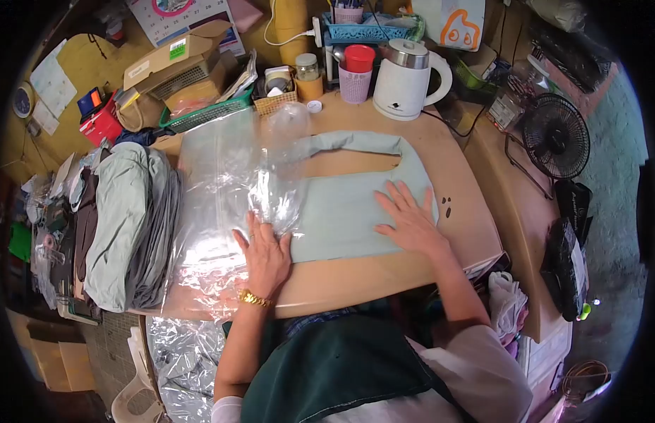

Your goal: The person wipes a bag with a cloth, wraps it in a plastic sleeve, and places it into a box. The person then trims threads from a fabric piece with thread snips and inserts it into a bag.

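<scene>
A pale green cloth piece [341, 218] lies flat on the brown table, with a narrow strip curving along its far side and a gap between. My right hand [410, 222] rests on its right part, fingers spread and palm down. My left hand [265, 255], a gold bracelet on its wrist, lies flat at the near edge of some transparent plastic bags [214, 190]. Its fingers are apart. The plastic overlaps the cloth's left end. Left of the plastic is a thick pile of folded pale green and grey cloth [123, 218].
A white kettle [400, 88] stands at the table's back, beside a purple basket cup [355, 84] and a jar [307, 68]. Back left are a green basket [207, 114] and a cardboard box [179, 60]. A black fan [555, 135] is at right. Shiny plastic [183, 359] lies below the table edge.
</scene>
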Demonstrator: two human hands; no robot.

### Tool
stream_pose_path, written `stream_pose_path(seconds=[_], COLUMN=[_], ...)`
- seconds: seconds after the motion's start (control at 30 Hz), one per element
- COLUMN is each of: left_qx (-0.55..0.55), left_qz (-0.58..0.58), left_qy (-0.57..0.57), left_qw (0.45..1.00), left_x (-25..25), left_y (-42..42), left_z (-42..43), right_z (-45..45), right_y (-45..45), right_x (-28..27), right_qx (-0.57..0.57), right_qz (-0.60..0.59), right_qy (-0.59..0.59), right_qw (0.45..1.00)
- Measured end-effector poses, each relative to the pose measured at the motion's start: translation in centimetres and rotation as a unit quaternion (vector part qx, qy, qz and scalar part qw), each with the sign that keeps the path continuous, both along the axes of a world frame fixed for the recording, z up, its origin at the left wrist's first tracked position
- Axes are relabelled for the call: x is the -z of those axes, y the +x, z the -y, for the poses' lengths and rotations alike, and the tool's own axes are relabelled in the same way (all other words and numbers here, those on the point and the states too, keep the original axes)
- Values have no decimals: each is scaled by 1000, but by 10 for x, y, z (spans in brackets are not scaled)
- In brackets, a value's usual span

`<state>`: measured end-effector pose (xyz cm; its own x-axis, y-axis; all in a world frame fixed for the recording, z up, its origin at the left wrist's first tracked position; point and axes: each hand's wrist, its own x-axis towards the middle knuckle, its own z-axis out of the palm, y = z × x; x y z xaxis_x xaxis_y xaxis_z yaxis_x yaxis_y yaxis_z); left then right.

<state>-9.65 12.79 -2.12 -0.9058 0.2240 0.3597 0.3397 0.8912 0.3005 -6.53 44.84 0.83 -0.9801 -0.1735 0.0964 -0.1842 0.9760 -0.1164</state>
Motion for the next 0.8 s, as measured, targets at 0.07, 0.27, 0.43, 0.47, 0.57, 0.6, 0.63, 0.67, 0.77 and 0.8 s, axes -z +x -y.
stream_pose_path(seconds=[0.07, 0.27, 0.43, 0.47, 0.57, 0.6, 0.63, 0.67, 0.77, 0.8], left_qx=[-21, 56, 66, 35, 3, 10, 5, 19, 32, 40], left_qz=[50, 24, 42, 36, 46, 54, 51, 52, 47, 36], left_qy=[-25, -4, -11, -45, -60, -45, -45, -41, -33, -25], left_qw=[998, 998, 997, 998, 997, 997, 998, 998, 998, 998], left_x=[0, -50, -15, -23, -17, -14, -13, -12, -4, -2], left_y=[-2, 22, 12, 16, 17, 13, 11, 9, 4, 3], left_z=[9, -75, -58, -53, -46, -45, -43, -41, -36, -35], right_z=[-6, 48, 31, 14, -19, -23, -24, -24, -19, -17], right_y=[15, 39, 81, 86, 95, 92, 90, 90, 90, 91], right_x=[5, 17, -25, -22, -11, -10, -12, -16, -26, -29], right_qx=[16, 106, -77, -111, -126, -99, -105, -107, -124, -121], right_qz=[-1, 4, 122, 112, 107, 105, 103, 44, -4, 14], right_qy=[2, -27, -149, -165, -239, -297, -297, -216, -129, -106], right_qw=[1000, 994, 978, 974, 957, 944, 944, 969, 984, 987])
